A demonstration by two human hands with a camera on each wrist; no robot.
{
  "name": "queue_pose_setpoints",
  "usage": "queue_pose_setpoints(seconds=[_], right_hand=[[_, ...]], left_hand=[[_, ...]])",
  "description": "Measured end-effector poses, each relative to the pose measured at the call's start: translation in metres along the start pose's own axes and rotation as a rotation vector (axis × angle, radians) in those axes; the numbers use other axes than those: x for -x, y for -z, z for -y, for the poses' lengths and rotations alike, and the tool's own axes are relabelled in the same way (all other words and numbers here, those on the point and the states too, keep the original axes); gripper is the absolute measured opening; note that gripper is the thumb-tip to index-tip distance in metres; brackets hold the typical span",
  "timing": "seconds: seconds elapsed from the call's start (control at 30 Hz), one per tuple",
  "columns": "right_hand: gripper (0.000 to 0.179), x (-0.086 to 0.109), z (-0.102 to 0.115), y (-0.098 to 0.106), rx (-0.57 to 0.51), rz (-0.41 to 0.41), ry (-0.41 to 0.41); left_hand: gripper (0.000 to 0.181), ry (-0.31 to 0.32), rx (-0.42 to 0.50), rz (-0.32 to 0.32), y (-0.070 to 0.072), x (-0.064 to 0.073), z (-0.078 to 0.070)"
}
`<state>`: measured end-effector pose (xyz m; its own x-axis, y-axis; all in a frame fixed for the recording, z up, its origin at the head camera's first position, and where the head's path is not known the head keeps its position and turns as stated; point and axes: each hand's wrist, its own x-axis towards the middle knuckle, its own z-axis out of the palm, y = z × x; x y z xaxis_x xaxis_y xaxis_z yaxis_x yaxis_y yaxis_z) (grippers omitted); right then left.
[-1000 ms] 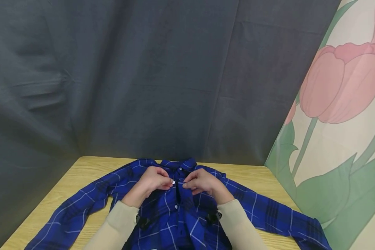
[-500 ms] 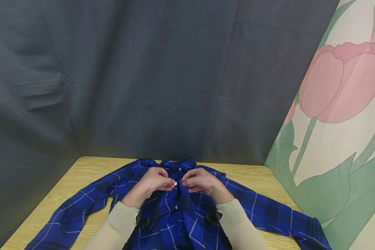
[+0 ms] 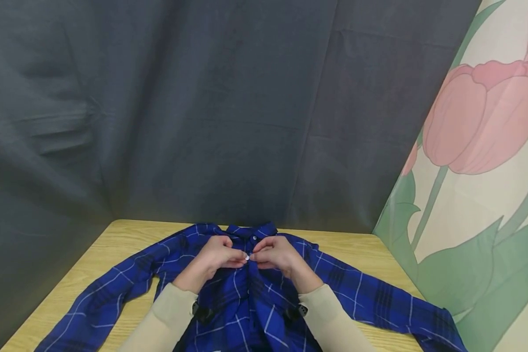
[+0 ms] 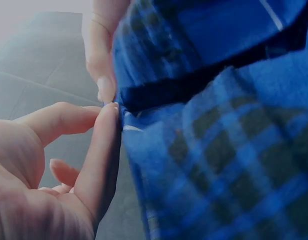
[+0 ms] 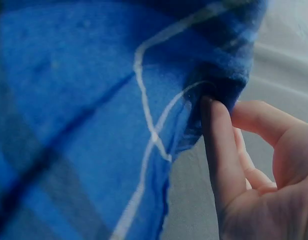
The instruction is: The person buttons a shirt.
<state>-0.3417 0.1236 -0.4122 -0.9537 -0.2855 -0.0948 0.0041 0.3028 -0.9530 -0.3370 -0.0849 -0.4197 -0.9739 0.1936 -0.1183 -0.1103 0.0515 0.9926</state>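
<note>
A blue plaid button-up shirt (image 3: 239,313) lies front up with its collar at the far side. At its upper front, my left hand (image 3: 217,254) pinches a small white button (image 3: 247,257) between thumb and forefinger. My right hand (image 3: 278,255) grips the other front edge, fingertips right beside the button. In the left wrist view, the thumb and finger of the left hand (image 4: 59,155) meet at the cloth edge, close to the other hand's fingertips. Seen from the right wrist, the right hand (image 5: 264,165) pinches a fold of plaid cloth that partly hides its fingertips.
The shirt lies on a wood-grain table (image 3: 134,234), sleeves spread left and right. Another button (image 3: 254,238) shows near the collar. A dark grey curtain (image 3: 211,122) hangs behind, and a tulip-patterned panel (image 3: 479,122) stands at the right.
My right hand has moved left with its front edge, closing the gap to the left fingertips. The left hand has shifted slightly right with the button.
</note>
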Motion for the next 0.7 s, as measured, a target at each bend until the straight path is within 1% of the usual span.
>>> queue_pose_setpoints(seconds=[0.1,0.33,0.4,0.47,0.57,0.7], right_hand=[[0.019,0.000,0.000,-0.002,0.009,-0.019,0.005],[0.017,0.004,0.003,-0.011,0.019,-0.098,0.024],[0.017,0.006,0.005,-0.014,0.003,-0.107,0.036],[0.019,0.007,0.006,-0.014,-0.030,-0.098,0.044],[0.023,0.005,0.005,-0.012,-0.113,-0.060,0.026],[0.028,-0.001,-0.003,-0.005,-0.221,0.015,-0.015]], left_hand=[[0.046,0.004,0.018,-0.006,-0.001,0.000,0.000],[0.046,-0.002,0.025,-0.066,-0.003,0.003,-0.001],[0.047,-0.007,0.033,-0.084,-0.003,0.004,-0.001],[0.047,-0.012,0.040,-0.099,-0.002,0.003,-0.001],[0.048,-0.021,0.037,-0.107,-0.001,0.004,-0.003],[0.048,-0.020,0.026,-0.079,-0.001,0.004,-0.004]])
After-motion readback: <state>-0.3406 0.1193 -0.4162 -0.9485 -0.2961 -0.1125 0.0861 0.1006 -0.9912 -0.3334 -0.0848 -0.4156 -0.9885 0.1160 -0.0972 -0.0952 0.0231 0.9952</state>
